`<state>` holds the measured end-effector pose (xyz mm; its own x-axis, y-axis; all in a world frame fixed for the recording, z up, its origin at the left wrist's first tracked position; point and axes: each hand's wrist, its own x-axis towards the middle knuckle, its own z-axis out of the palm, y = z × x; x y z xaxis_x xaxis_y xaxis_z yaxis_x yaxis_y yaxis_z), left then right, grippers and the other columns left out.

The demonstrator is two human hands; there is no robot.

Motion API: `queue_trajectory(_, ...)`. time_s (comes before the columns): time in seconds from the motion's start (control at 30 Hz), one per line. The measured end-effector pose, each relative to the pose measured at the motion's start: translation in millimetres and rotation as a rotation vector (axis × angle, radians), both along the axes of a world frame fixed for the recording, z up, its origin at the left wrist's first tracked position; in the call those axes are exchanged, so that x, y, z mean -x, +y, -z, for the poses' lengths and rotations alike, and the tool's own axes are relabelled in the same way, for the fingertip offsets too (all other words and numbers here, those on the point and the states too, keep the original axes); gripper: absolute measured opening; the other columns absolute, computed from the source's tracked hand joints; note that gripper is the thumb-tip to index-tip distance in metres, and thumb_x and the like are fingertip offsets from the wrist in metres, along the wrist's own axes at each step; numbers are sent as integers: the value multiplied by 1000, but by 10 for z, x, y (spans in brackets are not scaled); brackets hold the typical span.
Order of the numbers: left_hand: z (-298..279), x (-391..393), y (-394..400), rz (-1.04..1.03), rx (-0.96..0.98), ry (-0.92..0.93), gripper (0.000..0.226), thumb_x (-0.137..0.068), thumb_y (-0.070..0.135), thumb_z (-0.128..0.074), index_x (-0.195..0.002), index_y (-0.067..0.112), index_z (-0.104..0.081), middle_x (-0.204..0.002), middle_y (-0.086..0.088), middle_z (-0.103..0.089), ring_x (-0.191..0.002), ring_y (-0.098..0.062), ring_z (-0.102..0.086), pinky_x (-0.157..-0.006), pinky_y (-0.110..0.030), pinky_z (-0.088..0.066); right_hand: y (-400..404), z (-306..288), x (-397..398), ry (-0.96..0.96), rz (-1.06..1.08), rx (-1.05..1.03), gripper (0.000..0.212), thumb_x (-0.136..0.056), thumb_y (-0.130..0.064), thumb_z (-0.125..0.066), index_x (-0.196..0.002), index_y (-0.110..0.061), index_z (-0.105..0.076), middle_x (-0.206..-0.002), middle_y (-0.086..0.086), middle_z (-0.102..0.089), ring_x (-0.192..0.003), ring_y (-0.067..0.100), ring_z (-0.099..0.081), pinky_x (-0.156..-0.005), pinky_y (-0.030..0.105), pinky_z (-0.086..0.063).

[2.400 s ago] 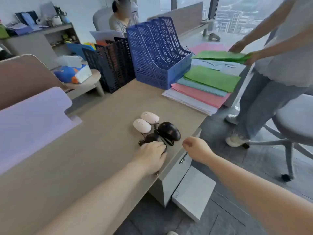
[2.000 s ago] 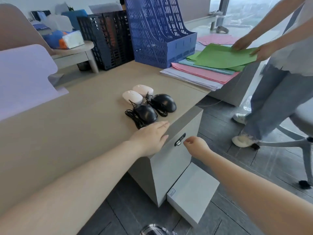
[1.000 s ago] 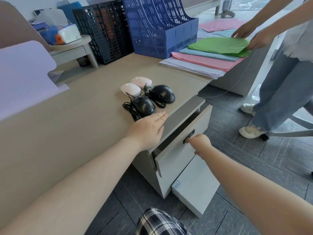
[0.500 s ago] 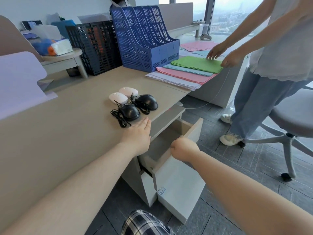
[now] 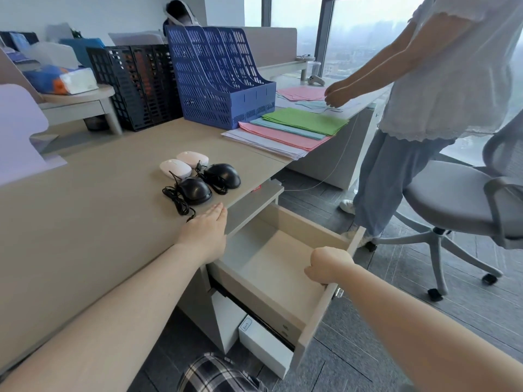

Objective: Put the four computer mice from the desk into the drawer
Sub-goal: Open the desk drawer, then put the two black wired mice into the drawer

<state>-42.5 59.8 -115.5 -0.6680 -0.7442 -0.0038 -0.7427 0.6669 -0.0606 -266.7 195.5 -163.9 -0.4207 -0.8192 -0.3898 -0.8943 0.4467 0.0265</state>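
Near the desk's front edge lie two white mice (image 5: 175,168) (image 5: 192,159) and two black corded mice (image 5: 195,190) (image 5: 222,175), grouped together. Below them the top drawer (image 5: 271,267) stands pulled far out, and nothing lies inside it. My left hand (image 5: 205,232) rests flat on the desk edge just in front of the nearer black mouse, fingers together, holding nothing. My right hand (image 5: 329,264) is closed around the top of the drawer's front panel.
A blue file rack (image 5: 218,80) and a black one (image 5: 138,83) stand at the back of the desk. Coloured paper sheets (image 5: 294,125) lie to the right, where another person (image 5: 441,89) stands sorting them. A grey office chair (image 5: 464,199) is on the right, a white box (image 5: 263,343) under the drawer.
My right hand has pulled the drawer from shut to wide open, moving from the handle to the top of the front panel. My left hand stayed on the desk edge.
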Motion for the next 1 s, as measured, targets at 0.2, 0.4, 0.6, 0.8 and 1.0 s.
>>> queue_trajectory(0.2,-18,8,-24,-1,30,44,57,-100,26,-36,-150,7,-14,-161,-6,-12,-147,-15,-13,-117,-29,-17,37,65,66,24,48,-58,35,-84,-23,-44,-51,-15,-51,-50,-4,-56,-44,15,-50,-50,19,-40)
queue_trajectory(0.4,-85,46,-63,7,88,70,47,-100,25,-35,-143,8,-33,-154,-6,-33,-140,-17,-34,-108,-33,-35,-29,101,101,28,120,-75,30,-85,-19,-42,-58,-12,-53,-57,-2,-58,-47,18,-53,-52,21,-41)
queue_trajectory(0.6,-167,57,-108,11,94,125,29,-99,26,-35,-110,9,-55,-118,-6,-61,-104,-30,-60,-75,-36,-46,-312,51,-27,26,26,37,36,-91,-32,-42,-105,-7,-65,-106,7,-63,-102,30,-63,-71,31,-43)
queue_trajectory(0.8,-157,4,-232,-12,180,344,23,-94,22,-47,-88,4,-61,-95,-12,-64,-91,-33,-57,-60,-34,-39,-716,-69,-258,4,-64,167,37,-91,-33,-40,-105,-9,-65,-112,7,-65,-103,31,-62,-70,31,-43)
queue_trajectory(1.0,-182,-32,-401,-284,231,384,51,-84,45,-60,-127,19,-52,-138,-7,-45,-124,-31,-40,-90,-43,-41,-1071,-240,-382,-68,-55,303,26,-87,-25,-40,-89,-15,-64,-92,3,-62,-84,26,-58,-67,29,-45)
